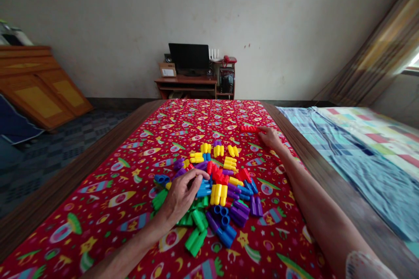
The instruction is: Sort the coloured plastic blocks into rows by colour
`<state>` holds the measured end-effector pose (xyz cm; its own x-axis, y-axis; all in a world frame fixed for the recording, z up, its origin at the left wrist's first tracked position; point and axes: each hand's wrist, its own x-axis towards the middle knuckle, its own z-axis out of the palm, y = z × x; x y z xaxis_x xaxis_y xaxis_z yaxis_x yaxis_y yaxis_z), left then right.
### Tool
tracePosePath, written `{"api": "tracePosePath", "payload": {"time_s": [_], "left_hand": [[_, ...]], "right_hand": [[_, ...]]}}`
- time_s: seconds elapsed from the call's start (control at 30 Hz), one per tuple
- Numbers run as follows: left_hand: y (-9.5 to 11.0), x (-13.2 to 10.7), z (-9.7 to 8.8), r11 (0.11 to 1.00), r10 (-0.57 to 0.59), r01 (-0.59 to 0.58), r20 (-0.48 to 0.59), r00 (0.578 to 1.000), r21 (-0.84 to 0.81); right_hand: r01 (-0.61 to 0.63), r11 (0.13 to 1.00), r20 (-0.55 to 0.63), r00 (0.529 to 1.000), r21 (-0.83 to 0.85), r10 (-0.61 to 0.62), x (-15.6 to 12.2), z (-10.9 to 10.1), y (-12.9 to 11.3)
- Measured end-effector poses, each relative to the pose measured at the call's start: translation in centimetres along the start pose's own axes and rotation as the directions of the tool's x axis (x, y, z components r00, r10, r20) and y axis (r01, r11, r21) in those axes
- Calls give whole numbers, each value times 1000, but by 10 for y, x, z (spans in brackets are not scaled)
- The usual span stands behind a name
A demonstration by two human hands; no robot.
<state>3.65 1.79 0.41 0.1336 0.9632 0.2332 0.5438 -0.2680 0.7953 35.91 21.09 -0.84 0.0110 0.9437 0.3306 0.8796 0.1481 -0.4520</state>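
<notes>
A heap of plastic bullet-shaped building blocks (216, 187) in yellow, red, blue, purple and green lies on a red patterned tablecloth (108, 192). My left hand (181, 196) rests on the heap's left side, fingers curled and pinched onto a block I cannot make out among the pile. My right hand (270, 136) is stretched far forward to the right, fingers closed on the end of a red block piece (249, 129) that lies on the cloth beyond the heap.
The table has wooden edges (55, 192) left and right. A bed with checked covers (369, 161) stands to the right. A desk with a monitor (189, 56) is at the far wall, a wooden cabinet (36, 87) at the left, curtains (379, 56) at the right.
</notes>
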Motion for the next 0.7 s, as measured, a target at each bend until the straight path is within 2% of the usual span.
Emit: {"api": "tracePosePath", "payload": {"time_s": [0.17,0.23,0.27,0.3,0.33,0.43,0.47,0.5,0.53,0.63,0.7], "left_hand": [[3,0,0,1000,2,-2,-9,1000,0],[3,0,0,1000,7,-7,-6,1000,6],[3,0,0,1000,18,-18,-20,1000,5],[2,0,0,999,33,-33,-46,998,-2],[2,1,0,999,47,-48,-81,996,-12],[0,1,1,996,67,-75,-187,980,-38],[0,1,1,997,64,-73,-200,978,-38],[-1,1,0,997,64,-72,-203,977,-34],[-1,1,0,997,67,-75,-203,977,-29],[-1,1,0,996,79,-85,-207,975,-21],[-1,0,1,997,67,-76,-205,976,-34]], "right_hand": [[32,999,-24,999,-12,-32,1,-11,-16],[128,992,31,991,9,-128,0,-21,-34],[205,978,99,973,39,-207,-3,-27,-47],[290,953,190,934,91,-303,-7,-32,-61],[371,914,297,865,166,-405,-14,-38,-76],[469,789,557,561,397,-613,-43,-49,-123],[498,762,604,476,413,-639,-54,-49,-136],[543,744,636,426,389,-643,-65,-49,-147],[597,731,657,410,331,-633,-75,-47,-156],[701,695,669,440,161,-599,-93,-38,-168],[691,694,667,422,202,-614,-91,-35,-166]]}}
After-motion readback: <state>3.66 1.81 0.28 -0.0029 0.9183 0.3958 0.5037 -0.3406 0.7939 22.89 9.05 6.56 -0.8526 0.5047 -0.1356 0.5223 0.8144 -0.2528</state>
